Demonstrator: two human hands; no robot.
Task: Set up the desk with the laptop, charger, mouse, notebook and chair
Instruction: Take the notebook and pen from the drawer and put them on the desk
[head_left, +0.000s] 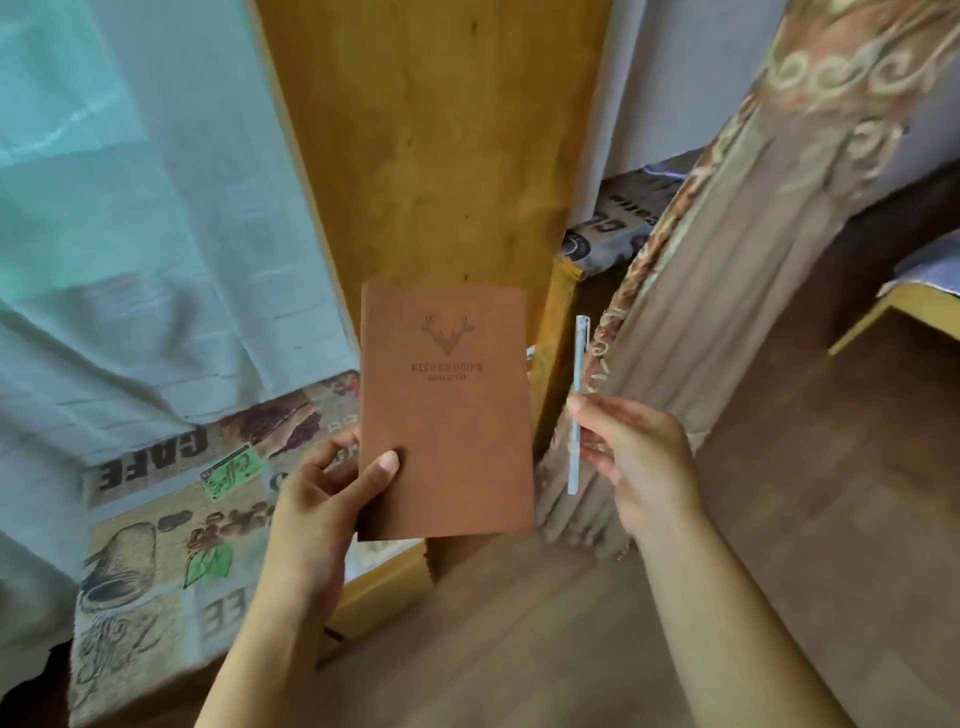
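Above café-print tablecloth (156, 545) – left hand (317, 499) grips notebook (447, 415), right hand (639, 457) pinches pen (577, 405); curtain (727, 260) beside.

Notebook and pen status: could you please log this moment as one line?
left hand: holds brown notebook, closed, upright | right hand: holds white pen, upright | both held in the air

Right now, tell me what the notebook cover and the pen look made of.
Notebook: likely faux leather or coated card, matte brown, with a stamped deer head and lettering. Pen: apparently plastic, pale, slightly translucent and smooth. The left hand holds the notebook, the right hand the pen.
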